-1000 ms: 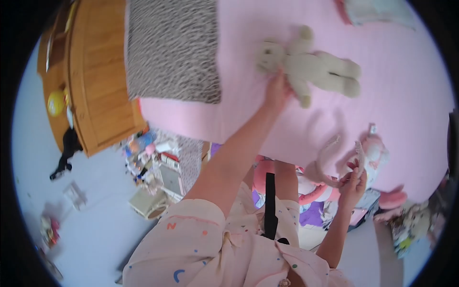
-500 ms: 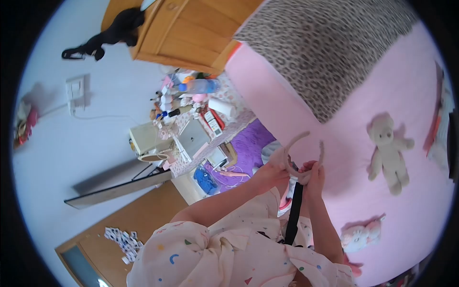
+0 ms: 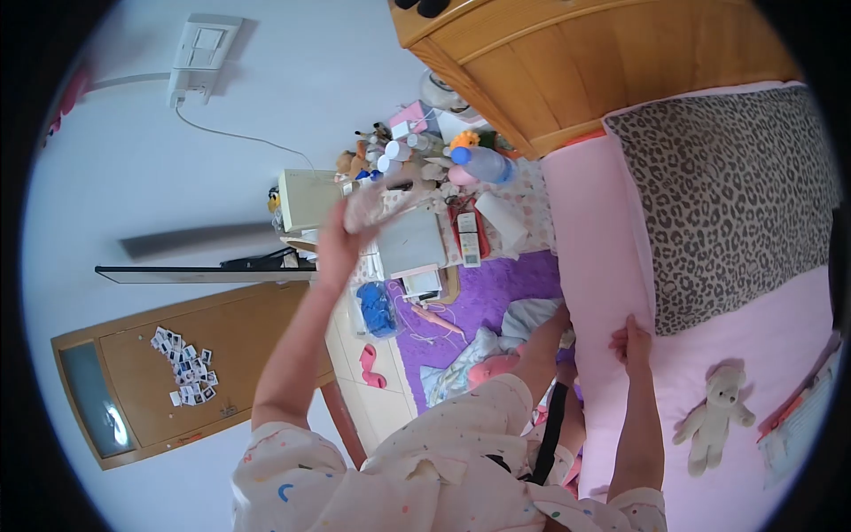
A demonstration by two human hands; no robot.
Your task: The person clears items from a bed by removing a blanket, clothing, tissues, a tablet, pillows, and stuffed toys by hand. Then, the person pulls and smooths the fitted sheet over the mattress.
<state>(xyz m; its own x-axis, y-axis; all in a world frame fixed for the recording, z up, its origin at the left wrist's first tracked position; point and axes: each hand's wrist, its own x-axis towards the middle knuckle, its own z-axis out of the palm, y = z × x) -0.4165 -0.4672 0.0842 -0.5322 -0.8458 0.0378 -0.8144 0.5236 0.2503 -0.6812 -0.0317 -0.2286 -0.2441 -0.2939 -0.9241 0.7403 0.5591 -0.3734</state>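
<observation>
My left hand [image 3: 337,253] is raised on the left, closed around a pale pink headband [image 3: 365,208] that is smeared by motion. Behind the headband lies the crowded desk top. Over the edge of the pink bed sheet [image 3: 598,257], close to the corner of a leopard-print pillow [image 3: 722,204], is my right hand [image 3: 628,344]. Its fingers are curled in and nothing shows between them. Whether it touches the sheet is not clear. A black strap [image 3: 551,430] hangs in front of my legs.
A cream teddy bear [image 3: 714,421] lies on the bed. On the desk are a water bottle [image 3: 486,166], a grey laptop [image 3: 412,241] and several small bottles. A purple mat [image 3: 505,288] covers the floor, with pink slippers [image 3: 370,368] beside it. A wooden door [image 3: 248,355] stands at left.
Both hands were together on the headband over the bed. My left hand has carried it left toward the desk; my right hand has let go and moved apart. The view has shifted.
</observation>
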